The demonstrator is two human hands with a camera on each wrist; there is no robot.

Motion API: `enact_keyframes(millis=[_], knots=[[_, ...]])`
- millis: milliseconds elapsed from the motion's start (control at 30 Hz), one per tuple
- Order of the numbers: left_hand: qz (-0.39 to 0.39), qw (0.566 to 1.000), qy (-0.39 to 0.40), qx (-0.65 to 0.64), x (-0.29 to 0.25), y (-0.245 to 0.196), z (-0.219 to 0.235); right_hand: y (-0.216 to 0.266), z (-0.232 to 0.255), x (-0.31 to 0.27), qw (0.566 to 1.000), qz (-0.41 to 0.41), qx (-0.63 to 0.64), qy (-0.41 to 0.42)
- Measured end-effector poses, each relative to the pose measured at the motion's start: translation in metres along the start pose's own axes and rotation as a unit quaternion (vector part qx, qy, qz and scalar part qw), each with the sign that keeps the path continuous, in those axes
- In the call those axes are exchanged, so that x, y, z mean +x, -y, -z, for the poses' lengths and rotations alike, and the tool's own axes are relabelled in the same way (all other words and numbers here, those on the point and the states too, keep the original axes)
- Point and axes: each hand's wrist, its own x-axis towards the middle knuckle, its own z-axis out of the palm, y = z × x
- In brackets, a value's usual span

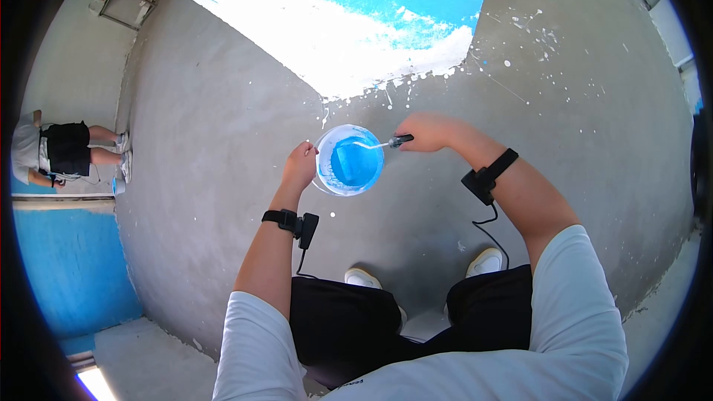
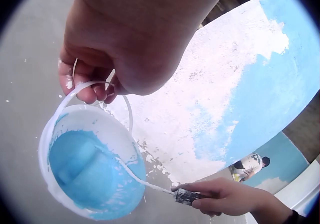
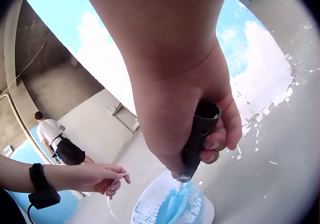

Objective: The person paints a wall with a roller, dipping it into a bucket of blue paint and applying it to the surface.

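Observation:
A white plastic bucket point(image 1: 322, 171) with blue paint inside hangs in front of me by its thin white handle point(image 2: 56, 115). The fingers of my left hand point(image 1: 299, 168) are curled round that handle. My right hand point(image 1: 425, 134) grips the dark handle of a paint roller point(image 3: 199, 134). Its bent wire frame point(image 2: 137, 178) reaches over the rim, and the roller's blue-coated head point(image 1: 345, 161) is down in the bucket. White paint spots mark my left fingers point(image 2: 69, 81) in the left wrist view.
A large block painted white and blue point(image 1: 386, 0) stands ahead, with paint spatters on the grey floor point(image 1: 512, 96) round its base. Another person point(image 1: 67, 146) in a white top and black shorts is at the far left, near a blue wall point(image 1: 74, 263). My shoes point(image 1: 362, 278) are below.

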Motion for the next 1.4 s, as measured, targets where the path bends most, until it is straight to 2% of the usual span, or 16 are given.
enact_keyframes(millis=[33, 100, 367, 533, 600, 667, 767, 800, 867, 933, 1000, 1100, 1133, 1200, 1400], knots=[[-0.002, 1.0, -0.002, 0.003, -0.001, -0.001, 0.0, -0.002, 0.003, -0.001, 1.0, 0.0, 0.0, 0.0], [-0.003, 1.0, -0.003, 0.005, -0.001, 0.0, 0.001, -0.005, 0.012, -0.006, 0.998, -0.055, -0.003, 0.029], [-0.006, 1.0, -0.006, 0.024, -0.002, -0.001, 0.001, -0.026, 0.019, -0.027, 0.998, -0.066, 0.004, 0.0], [-0.029, 0.999, -0.015, 0.036, 0.009, 0.018, -0.005, -0.037, 0.016, -0.031, 0.998, -0.057, 0.006, -0.022], [-0.039, 0.998, -0.016, 0.042, 0.008, 0.015, -0.004, -0.041, 0.014, -0.029, 0.994, -0.105, -0.013, 0.027], [0.039, 0.998, 0.016, 0.038, 0.003, 0.003, -0.002, -0.044, 0.01, -0.03, 0.991, -0.122, -0.02, 0.046], [0.04, 0.998, 0.015, 0.046, 0.002, 0.001, 0.0, -0.047, 0.003, -0.029, 0.988, -0.136, -0.013, 0.066], [0.04, 0.998, 0.015, 0.045, 0.005, 0.007, -0.003, -0.047, 0.004, -0.03, 0.989, -0.135, 0.0, 0.069], [-0.029, 0.999, -0.016, 0.043, 0.011, 0.021, -0.008, -0.047, 0.006, -0.031, 0.985, -0.152, 0.015, 0.079], [-0.031, 0.999, -0.018, 0.041, 0.011, 0.021, -0.008, -0.04, 0.01, -0.032, 0.981, -0.167, 0.031, 0.089], [-0.034, 0.998, -0.02, 0.039, 0.011, 0.022, -0.008, -0.034, 0.016, -0.033, 0.959, -0.231, 0.114, 0.118], [-0.039, 0.998, -0.03, 0.04, 0.01, 0.021, -0.009, -0.031, 0.023, -0.036, 0.961, -0.226, 0.111, 0.115], [-0.015, 0.999, -0.015, 0.044, 0.008, 0.021, -0.005, -0.032, 0.021, -0.035, 0.961, -0.229, 0.108, 0.114], [0.01, 0.999, 0.0, 0.048, 0.006, 0.016, -0.007, -0.043, 0.017, -0.035, 0.988, -0.141, 0.009, 0.067], [0.01, 1.0, -0.004, 0.029, 0.003, 0.008, -0.007, -0.05, 0.011, -0.037, 0.989, -0.137, 0.024, 0.046]])
